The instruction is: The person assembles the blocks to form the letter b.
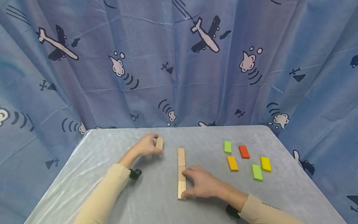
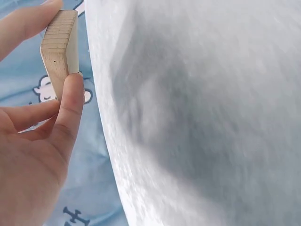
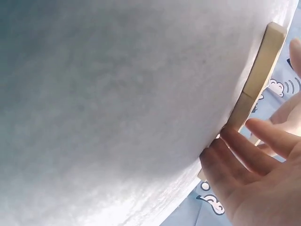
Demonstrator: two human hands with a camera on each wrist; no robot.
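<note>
Head view: pale tabletop (image 1: 205, 141), left hand (image 1: 146, 145) pinching a wooden block (image 1: 159, 143)

A blue curtain (image 1: 156, 37) printed with aeroplanes and cloud puffs hangs behind the tabletop. Two cream sleeves, the left (image 1: 102, 193) and the right (image 1: 265, 211), reach in from the near side.

The right hand (image 1: 202, 183) has its grip loosely spread — fingertips against the middle of a row of blocks (image 1: 181, 156), thumb at its near end. That row is three plain pieces set end to end, running away from the person.

The left hand's grip is closed on the wooden block, thumb against fingers, holding it above the tabletop, left of the row's far end.

Well apart on the right lie five coloured blocks: a far green block (image 1: 227, 147), a red block (image 1: 244, 152), an orange block (image 1: 232, 164), and a yellow block (image 1: 266, 164) just beside a near green block (image 1: 257, 173).
</note>
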